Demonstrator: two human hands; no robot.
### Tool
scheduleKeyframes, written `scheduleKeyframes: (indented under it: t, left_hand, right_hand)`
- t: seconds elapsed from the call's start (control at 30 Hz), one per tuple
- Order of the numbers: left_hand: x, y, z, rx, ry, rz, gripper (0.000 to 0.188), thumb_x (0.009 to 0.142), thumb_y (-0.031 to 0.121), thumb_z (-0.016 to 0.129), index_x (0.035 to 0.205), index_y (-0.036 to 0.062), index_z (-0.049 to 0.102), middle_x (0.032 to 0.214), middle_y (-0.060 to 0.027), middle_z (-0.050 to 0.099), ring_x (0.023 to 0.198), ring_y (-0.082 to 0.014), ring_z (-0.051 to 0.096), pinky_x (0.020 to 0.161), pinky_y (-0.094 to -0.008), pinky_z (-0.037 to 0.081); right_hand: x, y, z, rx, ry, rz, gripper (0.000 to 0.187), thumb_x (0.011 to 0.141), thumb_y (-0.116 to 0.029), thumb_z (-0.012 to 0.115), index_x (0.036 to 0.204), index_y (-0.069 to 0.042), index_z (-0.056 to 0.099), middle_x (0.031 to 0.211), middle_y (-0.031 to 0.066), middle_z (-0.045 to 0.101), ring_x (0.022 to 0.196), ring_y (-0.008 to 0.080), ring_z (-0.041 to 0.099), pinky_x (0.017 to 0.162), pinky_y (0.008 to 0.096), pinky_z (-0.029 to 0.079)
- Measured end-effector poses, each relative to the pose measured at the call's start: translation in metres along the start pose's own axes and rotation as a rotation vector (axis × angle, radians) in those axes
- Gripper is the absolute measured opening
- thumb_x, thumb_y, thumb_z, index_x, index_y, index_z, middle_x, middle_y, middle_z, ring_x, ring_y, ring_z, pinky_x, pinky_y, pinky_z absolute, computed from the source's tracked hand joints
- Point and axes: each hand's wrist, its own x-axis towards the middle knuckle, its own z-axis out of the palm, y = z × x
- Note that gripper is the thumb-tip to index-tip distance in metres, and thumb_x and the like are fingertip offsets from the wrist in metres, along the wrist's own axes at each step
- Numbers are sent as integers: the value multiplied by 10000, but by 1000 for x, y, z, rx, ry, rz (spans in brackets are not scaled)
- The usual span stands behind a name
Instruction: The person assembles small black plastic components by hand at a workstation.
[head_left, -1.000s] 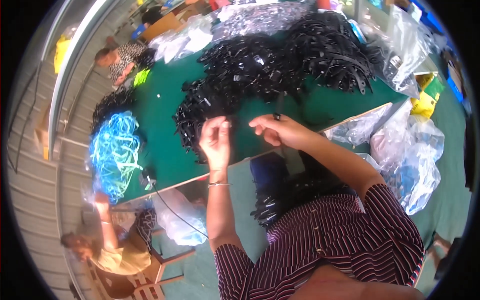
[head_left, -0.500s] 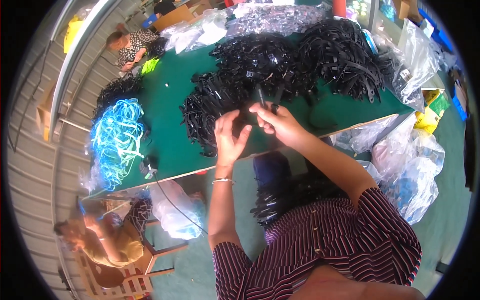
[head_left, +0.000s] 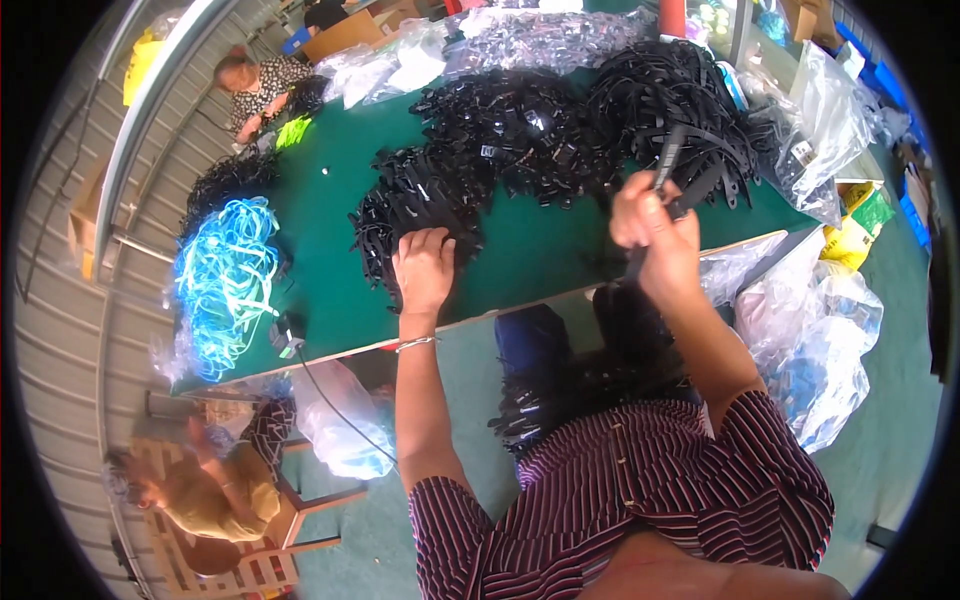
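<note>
My right hand (head_left: 657,238) is closed round a black strap (head_left: 671,152), raised over the table's front edge. One end of the strap stands up above my fist; a blurred dark part hangs below it. My left hand (head_left: 424,270) lies palm down on the near edge of a pile of black straps (head_left: 415,195), its fingers stretched forward over them. Whether its fingertips touch a single strap cannot be made out. Behind my hands spreads a heap of black straps with buckles (head_left: 520,130). To its right is another heap of longer black straps (head_left: 665,100).
Light blue cords (head_left: 230,275) lie heaped on the green table's (head_left: 330,240) left end, near a small black device (head_left: 287,335) with a cable. Clear plastic bags (head_left: 400,65) line the back. Black straps (head_left: 530,405) lie across my lap. Two people sit at the left.
My right hand has moved right with the black strap, away from my left hand. My left hand has shifted left and come down onto the strap pile.
</note>
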Motion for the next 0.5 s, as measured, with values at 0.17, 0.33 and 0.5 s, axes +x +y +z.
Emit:
scheduleKeyframes:
  t: [0.17, 0.33, 0.5]
  left_hand:
    - [15, 49, -18, 185, 55, 5, 345, 706, 327, 669, 970, 109, 620, 987, -58, 590, 977, -260, 506, 796, -409, 412]
    - [41, 73, 14, -108, 61, 68, 189, 722, 167, 650, 884, 75, 623, 888, -93, 612, 825, -292, 580, 718, -393, 464]
    - [80, 71, 61, -206, 142, -49, 261, 689, 109, 674, 939, 77, 604, 960, -119, 585, 891, -294, 565, 780, -388, 464]
  right_hand:
    - [-2, -28, -16, -125, -9, 135, 221, 916, -212, 496, 973, 2, 502, 603, -39, 352, 536, 51, 313, 499, 210, 262]
    - [-14, -31, -29, -92, -56, 267, 307, 939, -300, 434, 977, 0, 490, 581, -51, 316, 511, 49, 280, 478, 206, 245]
    - [-19, -41, -40, 1, -38, 342, 297, 926, -307, 450, 919, -12, 481, 571, -41, 316, 501, 57, 285, 473, 208, 253]
